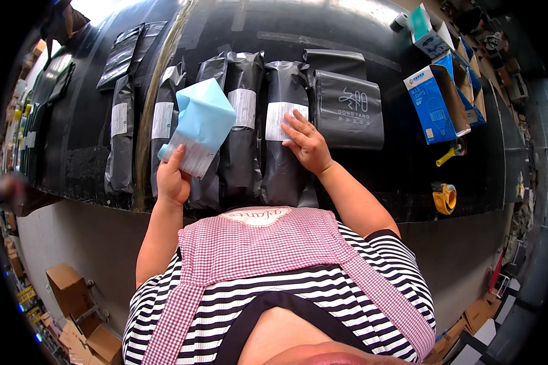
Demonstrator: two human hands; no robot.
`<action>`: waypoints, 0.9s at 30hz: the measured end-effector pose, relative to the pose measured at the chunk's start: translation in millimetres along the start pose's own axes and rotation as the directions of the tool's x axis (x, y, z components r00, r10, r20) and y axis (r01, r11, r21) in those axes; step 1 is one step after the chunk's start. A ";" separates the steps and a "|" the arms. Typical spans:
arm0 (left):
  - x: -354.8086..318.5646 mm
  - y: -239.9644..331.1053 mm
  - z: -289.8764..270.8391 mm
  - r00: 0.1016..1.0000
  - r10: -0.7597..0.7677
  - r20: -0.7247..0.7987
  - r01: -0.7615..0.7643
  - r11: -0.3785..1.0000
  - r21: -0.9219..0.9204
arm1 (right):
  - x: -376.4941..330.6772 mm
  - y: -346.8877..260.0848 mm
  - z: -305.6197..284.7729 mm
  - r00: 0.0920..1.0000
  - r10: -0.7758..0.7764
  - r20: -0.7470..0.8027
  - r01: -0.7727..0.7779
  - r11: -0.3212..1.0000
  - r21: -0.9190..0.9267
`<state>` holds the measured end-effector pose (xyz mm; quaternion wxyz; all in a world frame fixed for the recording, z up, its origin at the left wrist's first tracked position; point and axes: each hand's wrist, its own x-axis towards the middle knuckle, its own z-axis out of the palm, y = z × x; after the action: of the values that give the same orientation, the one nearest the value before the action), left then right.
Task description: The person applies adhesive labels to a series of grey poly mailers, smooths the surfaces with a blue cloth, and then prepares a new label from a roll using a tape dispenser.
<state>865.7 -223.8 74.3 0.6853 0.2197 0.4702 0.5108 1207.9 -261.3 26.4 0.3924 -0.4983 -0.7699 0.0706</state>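
Observation:
My left hand (173, 181) pinches a folded sheet of light-blue label backing paper (206, 112) between thumb and fingers; a printed white label (192, 158) shows on its lower part. My right hand (310, 146) lies with fingers stretched out on a white label (276, 118) on a long black plastic parcel (283, 173). To the left of it lie more labelled black parcels, one (243, 158) directly beside it and another (122, 158) farthest left. The blue sheet partly covers the parcels beneath it.
A stack of black plastic mailer bags (350, 131) lies right of the parcels. Beyond it stand an opened blue carton (429, 109) and a yellow tape dispenser (445, 199). More black bags (120, 58) lie at the far left. Part of another person (64, 24) shows at the upper left.

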 end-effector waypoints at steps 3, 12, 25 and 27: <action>3.9 -2.1 -4.1 0.999 -0.040 0.022 0.040 0.999 0.003 | -1.8 -1.5 -1.2 1.000 0.015 0.021 -0.016 0.999 0.029; 2.8 -0.6 -1.6 0.999 -0.033 0.021 0.032 0.999 0.016 | 5.6 -25.4 -35.0 0.969 0.051 0.241 -0.003 0.981 -0.195; -2.9 6.7 19.0 0.996 -0.057 0.073 0.053 0.998 0.044 | 47.6 -36.3 45.6 0.812 0.520 0.265 -0.331 0.784 -0.526; -4.9 7.7 17.4 0.992 -0.059 0.113 0.058 0.998 0.016 | 45.6 -42.7 45.9 0.790 0.528 0.312 -0.307 0.781 -0.544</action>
<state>876.8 -222.2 90.4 0.7241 0.2387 0.4400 0.4745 1137.6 -231.9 40.7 0.0462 -0.7096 -0.6980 0.0841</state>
